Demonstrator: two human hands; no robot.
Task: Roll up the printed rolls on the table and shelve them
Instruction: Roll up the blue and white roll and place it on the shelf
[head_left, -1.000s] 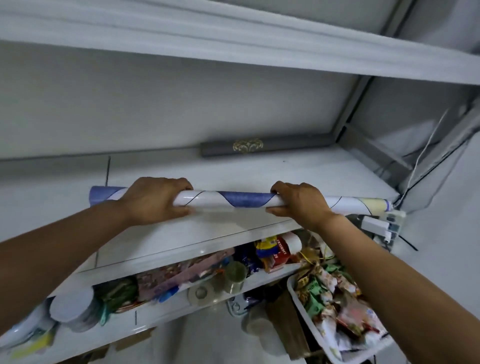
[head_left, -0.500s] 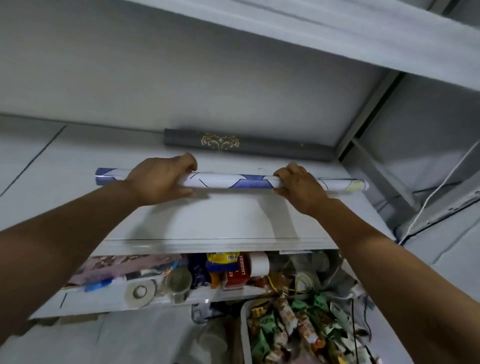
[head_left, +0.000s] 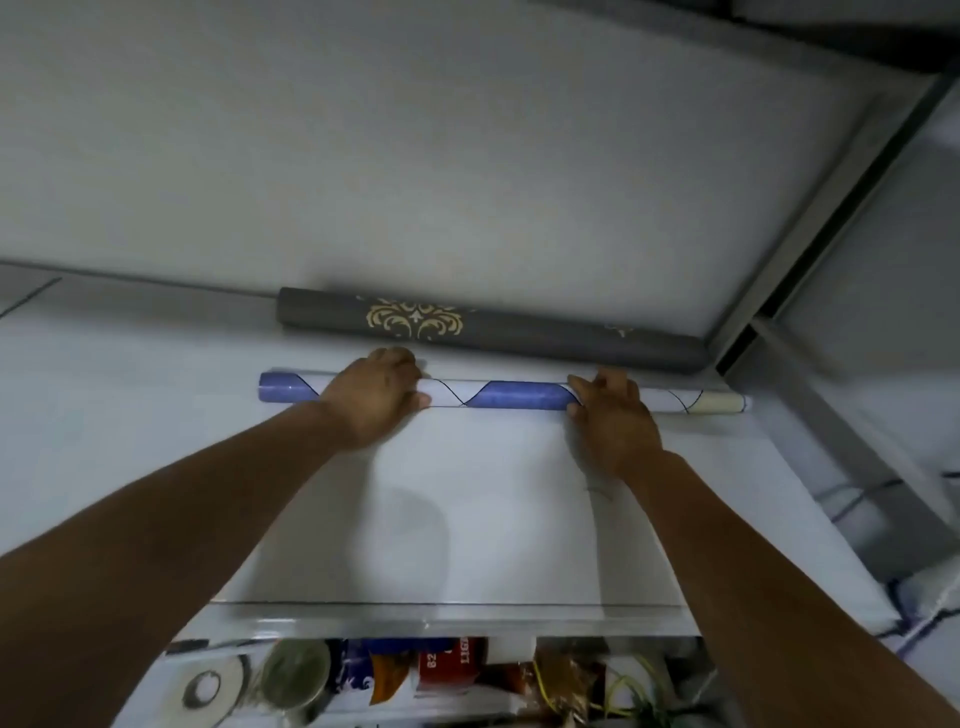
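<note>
A rolled print with blue and white patches lies lengthwise on the white shelf, deep in, just in front of a dark grey roll with a gold ornament that rests against the back wall. My left hand is wrapped over the blue-white roll left of its middle. My right hand grips the same roll right of its middle. The roll's ends stick out past both hands.
A grey metal upright and brace close the shelf's right end. Below the shelf's front edge, a lower shelf holds a tape roll, a round tin, packets and a red box.
Both hands have pushed the blue-white roll farther back over the shelf, from near the front edge to close beside the dark grey roll. The camera has come nearer.
</note>
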